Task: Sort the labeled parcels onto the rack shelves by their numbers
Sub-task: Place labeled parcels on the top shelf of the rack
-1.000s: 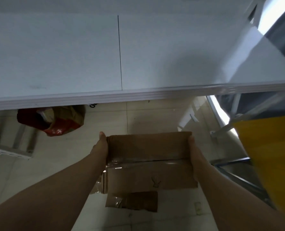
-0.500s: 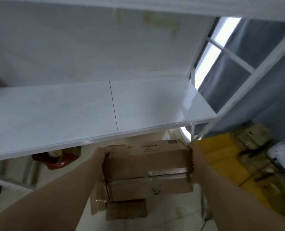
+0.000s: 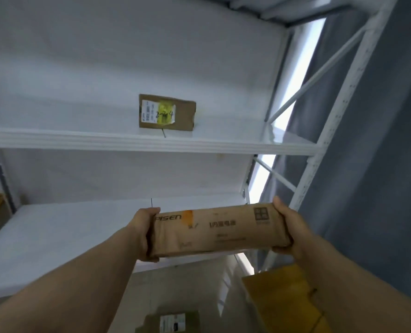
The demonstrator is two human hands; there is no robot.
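Observation:
I hold a brown cardboard parcel [image 3: 220, 230] printed "PISEN" by its two ends, in front of the white rack. My left hand [image 3: 145, 233] grips its left end and my right hand [image 3: 286, 228] grips its right end. The parcel hangs level over the front edge of the lower shelf [image 3: 55, 236]. On the upper shelf [image 3: 127, 141] stands another brown parcel [image 3: 167, 112] with a white label and a yellow sticker with a handwritten number.
The rack's white upright post [image 3: 332, 121] and diagonal braces stand at the right, with a grey curtain [image 3: 380, 164] behind. On the floor lie a yellow carton [image 3: 279, 299] and a labelled parcel [image 3: 173, 322].
The parcel has risen from near the floor to the height of the lower shelf. My view has tilted up, so the upper shelf and its parcel now show.

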